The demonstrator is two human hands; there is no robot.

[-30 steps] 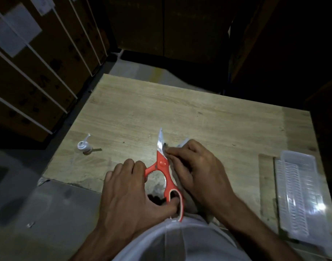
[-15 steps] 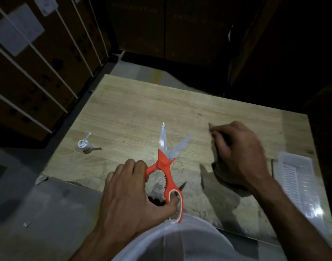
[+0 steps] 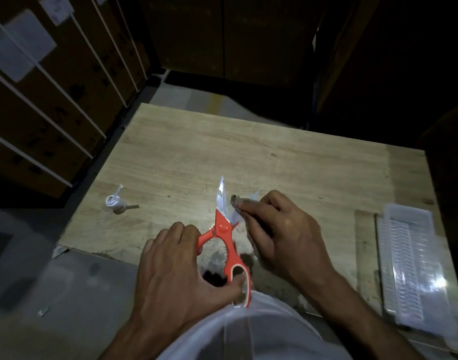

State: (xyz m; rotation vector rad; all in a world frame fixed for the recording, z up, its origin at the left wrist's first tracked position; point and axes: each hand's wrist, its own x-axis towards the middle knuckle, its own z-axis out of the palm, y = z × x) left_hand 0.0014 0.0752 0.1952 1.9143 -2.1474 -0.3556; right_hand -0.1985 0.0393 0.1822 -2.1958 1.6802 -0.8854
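Observation:
Orange-handled scissors (image 3: 224, 229) lie over the near part of the wooden table (image 3: 248, 157), blades spread apart and pointing away from me. My left hand (image 3: 175, 271) grips the handles, thumb through the lower loop. My right hand (image 3: 277, 229) pinches a small dark grey piece (image 3: 235, 200) at the right blade; what the piece is cannot be told. That blade is partly hidden by my fingers.
A small white cap with a spout (image 3: 114, 201) stands at the table's left side. A clear plastic tray (image 3: 415, 263) lies at the right edge. Strapped cardboard boxes (image 3: 40, 100) stack up on the left; dark panels stand behind the table.
My right hand swung out to the right over the table, then came back to the right blade holding a small dark piece. My left hand kept its grip on the handles.

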